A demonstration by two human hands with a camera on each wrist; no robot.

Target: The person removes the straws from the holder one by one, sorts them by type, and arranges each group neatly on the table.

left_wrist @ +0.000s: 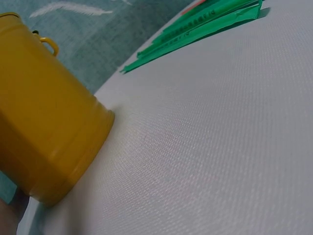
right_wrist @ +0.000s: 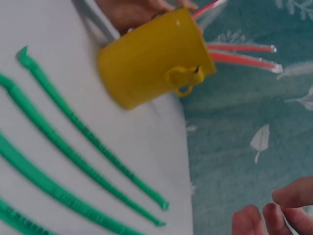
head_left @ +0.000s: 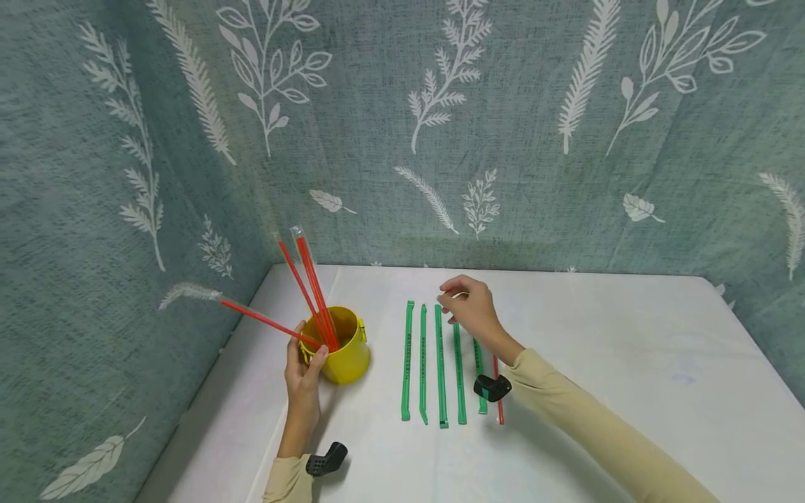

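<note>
My left hand (head_left: 304, 377) grips a small yellow bucket (head_left: 349, 363) by its left side, thumb near the rim. Red straws (head_left: 308, 272) in clear wrappers stand in the bucket, and one of them leans far left over the rim. My right hand (head_left: 472, 304) hovers over the far ends of several green wrapped straws (head_left: 407, 363), which lie side by side on the table. Its fingers are loosely bent, and the right wrist view shows nothing between thumb and fingertips (right_wrist: 249, 220). One red straw (head_left: 500, 412) lies right of the green row, partly hidden by my right arm.
A white cloth covers the table (head_left: 604, 335). Green-grey fabric (head_left: 377, 126) with white leaf prints hangs behind it and along the left. Black wrist cameras (head_left: 327, 460) are strapped to both wrists.
</note>
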